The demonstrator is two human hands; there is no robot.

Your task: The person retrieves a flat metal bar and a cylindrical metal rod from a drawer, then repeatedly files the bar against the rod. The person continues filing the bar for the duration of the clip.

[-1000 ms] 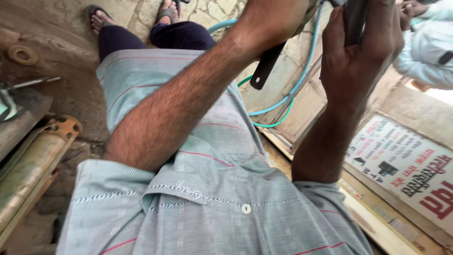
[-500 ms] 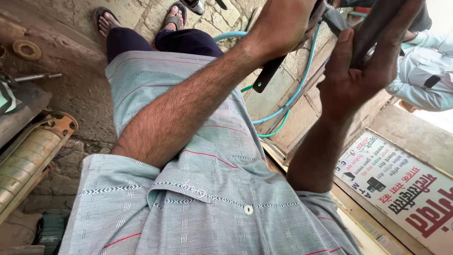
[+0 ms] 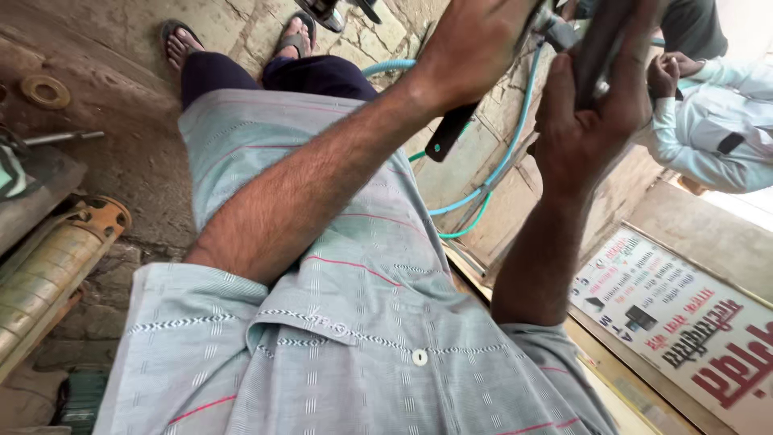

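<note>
Left hand (image 3: 475,48) gripped around a black-handled tool (image 3: 451,133), handle hanging below the fist, top of frame. Right hand (image 3: 596,121) curled around a dark bar (image 3: 600,48), just beside the left. Forearms and grey shirt (image 3: 338,338) block most of the view below. Teal hoses (image 3: 499,169) run across the stone floor behind the hands. Brass-coloured cylinder (image 3: 56,266) at left, metal ring (image 3: 44,90) on the floor, signboard (image 3: 692,330) at right, another person's pale sleeve (image 3: 708,129) top right.

Turquoise hose (image 3: 515,145) and seated person (image 3: 708,121) crowd the hands.
</note>
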